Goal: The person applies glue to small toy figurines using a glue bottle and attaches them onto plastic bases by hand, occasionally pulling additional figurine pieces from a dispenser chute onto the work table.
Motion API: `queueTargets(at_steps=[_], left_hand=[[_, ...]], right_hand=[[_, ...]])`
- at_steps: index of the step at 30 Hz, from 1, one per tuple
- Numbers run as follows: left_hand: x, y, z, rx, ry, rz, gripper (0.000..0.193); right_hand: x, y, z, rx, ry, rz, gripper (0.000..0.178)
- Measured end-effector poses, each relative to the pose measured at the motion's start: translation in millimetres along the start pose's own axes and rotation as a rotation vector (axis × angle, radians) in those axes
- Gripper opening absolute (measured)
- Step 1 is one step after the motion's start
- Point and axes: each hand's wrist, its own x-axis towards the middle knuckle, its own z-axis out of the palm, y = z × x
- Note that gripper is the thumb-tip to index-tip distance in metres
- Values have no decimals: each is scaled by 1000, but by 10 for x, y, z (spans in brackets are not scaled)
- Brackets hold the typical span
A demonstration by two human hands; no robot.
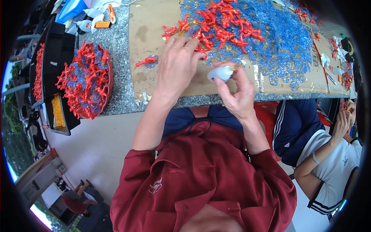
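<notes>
I am pressing my left hand point(176, 63), fingers spread, on a red coral-shaped piece point(201, 49) lying on the desk point(119, 58), just far of my right hand point(235, 92), which is gripping a small white glue bottle point(220, 72), nozzle pointing right.

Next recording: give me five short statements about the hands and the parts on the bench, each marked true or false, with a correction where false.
1. The right hand holds a small white bottle. True.
2. The left hand rests on the red bowl. False: it rests on the cardboard sheet, at the red plastic pieces.
3. The red bowl is empty. False: it is heaped with red and blue pieces.
4. Blue translucent pieces cover the cardboard's right part. True.
5. The bottle lies flat on the bench. False: it is held in the fingers.
</notes>
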Motion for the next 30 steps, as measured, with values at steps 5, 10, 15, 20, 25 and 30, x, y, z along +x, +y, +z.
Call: queueTargets(at_steps=[5,10,15,20,25,30], left_hand=[[-32,50,112,-215,-6,-192,33],[-80,95,122,-324,-103,-408,42],[-179,83,147,-347,-114,-415,47],[-234,29,260,-425,2,-328,34],[-265,113,236,-333,2,-257,31],[-332,92,91,-1127,-55,-699,20]], right_hand=[[-143,59,-251,-85,112,47,32],[-162,93,-166,-20,140,113,32],[-154,87,-17,80,111,206,32],[-99,104,71,109,98,225,31],[-70,155,87,174,44,283,31],[-85,46,-17,261,90,255,32]])
